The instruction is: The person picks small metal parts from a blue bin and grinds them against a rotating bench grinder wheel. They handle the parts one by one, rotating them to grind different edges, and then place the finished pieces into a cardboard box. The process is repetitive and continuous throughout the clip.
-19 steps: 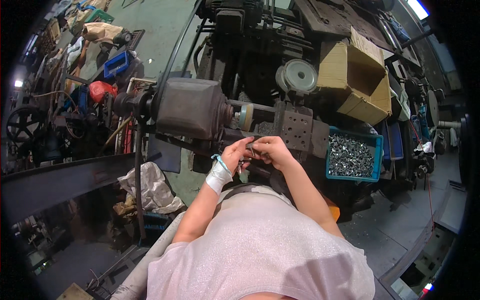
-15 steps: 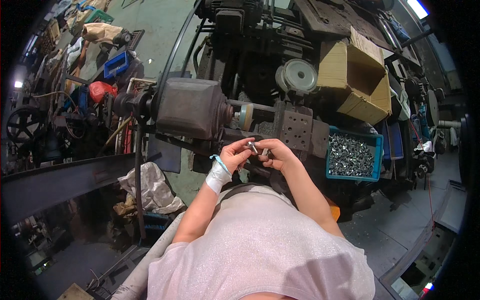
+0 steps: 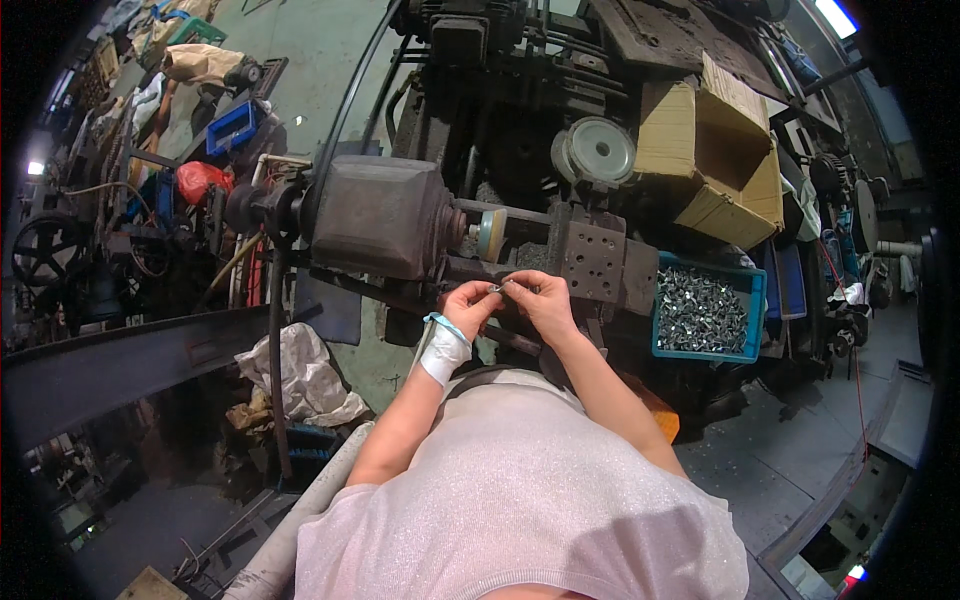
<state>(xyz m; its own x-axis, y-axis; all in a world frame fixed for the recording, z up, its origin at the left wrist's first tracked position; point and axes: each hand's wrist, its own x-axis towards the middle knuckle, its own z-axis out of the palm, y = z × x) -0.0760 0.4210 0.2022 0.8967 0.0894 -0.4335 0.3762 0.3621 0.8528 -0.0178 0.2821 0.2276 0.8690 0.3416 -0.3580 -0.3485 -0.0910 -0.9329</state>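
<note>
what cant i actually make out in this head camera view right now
Small metal piece, head view: too small, and partly covered by the left hand and right hand, so its exact shape is unclear.
Bottom of the teal tray, head view: buried under the metal parts.
Deep inside of the cardboard box, head view: lost in shadow.
Dark machinery, head view: cut off by the top edge.

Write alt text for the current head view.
Bare left hand and right hand meet at a small metal part before a dark machine. To the right, a teal bin holds metal pieces, an open cardboard box beyond it.
</note>
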